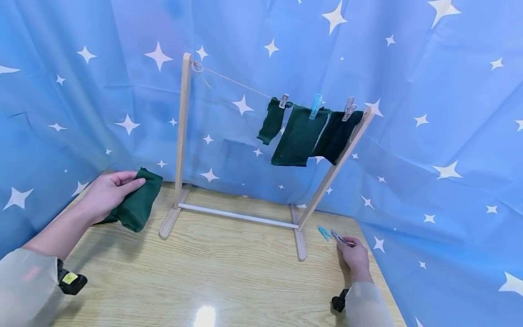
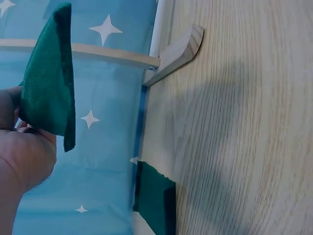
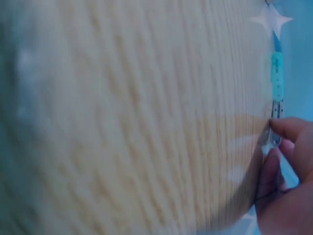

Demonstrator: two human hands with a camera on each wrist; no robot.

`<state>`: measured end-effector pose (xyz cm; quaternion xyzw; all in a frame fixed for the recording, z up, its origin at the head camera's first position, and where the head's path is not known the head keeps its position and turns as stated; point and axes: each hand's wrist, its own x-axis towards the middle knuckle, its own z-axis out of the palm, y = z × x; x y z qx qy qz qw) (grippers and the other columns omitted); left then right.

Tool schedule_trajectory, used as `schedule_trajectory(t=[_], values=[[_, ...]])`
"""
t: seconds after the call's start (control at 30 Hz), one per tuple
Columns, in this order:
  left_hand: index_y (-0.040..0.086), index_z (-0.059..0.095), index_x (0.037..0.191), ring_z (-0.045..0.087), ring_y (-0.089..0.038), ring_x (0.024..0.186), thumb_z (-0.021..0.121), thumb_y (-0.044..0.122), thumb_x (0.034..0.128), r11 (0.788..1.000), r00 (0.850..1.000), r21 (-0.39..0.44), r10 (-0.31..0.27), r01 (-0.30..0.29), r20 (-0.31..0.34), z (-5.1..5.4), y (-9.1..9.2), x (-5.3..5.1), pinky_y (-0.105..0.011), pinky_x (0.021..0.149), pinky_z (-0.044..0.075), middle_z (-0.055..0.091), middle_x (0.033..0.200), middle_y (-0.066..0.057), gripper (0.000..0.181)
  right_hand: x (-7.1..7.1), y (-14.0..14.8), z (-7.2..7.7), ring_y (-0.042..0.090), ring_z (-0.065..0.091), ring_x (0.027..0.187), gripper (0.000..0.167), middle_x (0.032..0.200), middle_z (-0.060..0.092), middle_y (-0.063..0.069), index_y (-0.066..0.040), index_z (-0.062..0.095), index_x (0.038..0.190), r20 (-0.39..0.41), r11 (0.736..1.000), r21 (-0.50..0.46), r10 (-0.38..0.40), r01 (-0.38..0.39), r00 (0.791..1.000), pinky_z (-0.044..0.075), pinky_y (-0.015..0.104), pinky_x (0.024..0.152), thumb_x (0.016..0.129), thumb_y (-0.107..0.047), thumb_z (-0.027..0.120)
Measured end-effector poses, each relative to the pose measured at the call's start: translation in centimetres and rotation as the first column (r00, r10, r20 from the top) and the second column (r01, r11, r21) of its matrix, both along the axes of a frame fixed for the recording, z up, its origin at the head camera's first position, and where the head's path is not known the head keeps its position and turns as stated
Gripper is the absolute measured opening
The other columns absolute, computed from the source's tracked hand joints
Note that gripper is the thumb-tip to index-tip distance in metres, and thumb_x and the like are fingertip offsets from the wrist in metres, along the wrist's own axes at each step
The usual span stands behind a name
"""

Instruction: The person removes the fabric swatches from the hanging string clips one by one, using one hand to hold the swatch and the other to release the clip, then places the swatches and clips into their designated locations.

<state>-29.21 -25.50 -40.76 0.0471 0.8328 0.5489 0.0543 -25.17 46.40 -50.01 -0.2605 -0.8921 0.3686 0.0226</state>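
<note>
My left hand (image 1: 107, 193) pinches a dark green cloth (image 1: 140, 202) in the air, left of the wooden rack. In the left wrist view the held cloth (image 2: 48, 81) hangs from my fingers, and another green cloth (image 2: 155, 198) lies on the table below. At the right side of the table, my right hand (image 1: 355, 255) pinches a grey clothespin (image 1: 338, 237) between thumb and finger. A light blue clothespin (image 1: 324, 233) lies just beyond its tip. In the right wrist view my hand (image 3: 288, 176) grips the grey clothespin (image 3: 277, 110), with the light blue one (image 3: 277, 76) beyond.
A wooden rack (image 1: 183, 136) with a string stands at the back. Green cloths (image 1: 300, 136) hang on the right part of the string under grey clothespins (image 1: 283, 101) and a light blue clothespin (image 1: 316, 106). A blue star-patterned curtain (image 1: 229, 54) rises behind the table (image 1: 229, 272).
</note>
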Motion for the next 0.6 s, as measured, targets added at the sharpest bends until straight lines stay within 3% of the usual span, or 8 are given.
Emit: schedule_trajectory(t=[0.1,0.17,0.2,0.4,0.6], values=[[-0.005,0.021,0.172,0.024,-0.056,0.163,0.050,0.047,0.1171,0.999,0.999,-0.028,-0.035,0.035,-0.005,-0.4,-0.3,-0.7,-0.046,0.123,0.049,0.022,0.177,-0.034,0.081,0.0,0.1,0.0,0.049,0.054,0.130,0.053,0.152,0.053,0.034,0.000,0.052,0.152,-0.004,1.000,-0.003,0.001,-0.001,1.000,0.046,0.060,0.107,0.110,-0.031,0.059],[-0.006,0.015,0.173,0.019,-0.058,0.163,0.047,0.044,0.1188,0.997,0.997,-0.025,-0.073,0.073,0.009,-0.9,-0.4,-1.1,-0.067,0.128,0.032,0.017,0.177,-0.036,0.080,0.0,0.2,-0.1,0.049,0.054,0.131,0.053,0.153,0.053,0.034,0.000,0.052,0.151,-0.004,1.000,0.001,0.005,-0.005,1.000,0.046,0.061,0.108,0.110,-0.032,0.059],[-0.006,0.013,0.173,0.019,-0.059,0.163,0.045,0.042,0.1196,0.996,0.996,-0.018,-0.091,0.091,0.019,-1.2,-0.5,-1.4,-0.072,0.127,0.029,0.015,0.177,-0.037,0.078,0.0,0.3,-0.2,0.049,0.054,0.132,0.054,0.153,0.053,0.035,0.000,0.052,0.151,-0.004,1.000,0.003,0.008,-0.008,1.000,0.046,0.061,0.108,0.110,-0.033,0.059],[-0.002,0.013,0.175,0.026,-0.060,0.160,0.039,0.038,0.1212,0.991,0.988,0.003,-0.134,0.135,0.080,-3.4,-0.8,-2.8,-0.072,0.124,0.034,0.016,0.176,-0.040,0.072,0.1,0.6,-0.4,0.048,0.056,0.131,0.055,0.152,0.054,0.034,-0.001,0.053,0.152,-0.004,1.000,0.009,0.013,-0.013,1.000,0.048,0.059,0.106,0.109,-0.035,0.060],[-0.005,0.008,0.174,0.015,-0.063,0.162,0.039,0.033,0.1215,0.989,0.979,0.031,-0.146,0.143,0.140,-4.9,-0.7,-4.1,-0.075,0.128,0.026,0.010,0.176,-0.041,0.071,0.3,0.5,-0.1,0.049,0.055,0.132,0.054,0.152,0.054,0.034,-0.001,0.054,0.152,-0.009,1.000,0.008,0.006,-0.006,1.000,0.046,0.059,0.108,0.109,-0.035,0.060]])
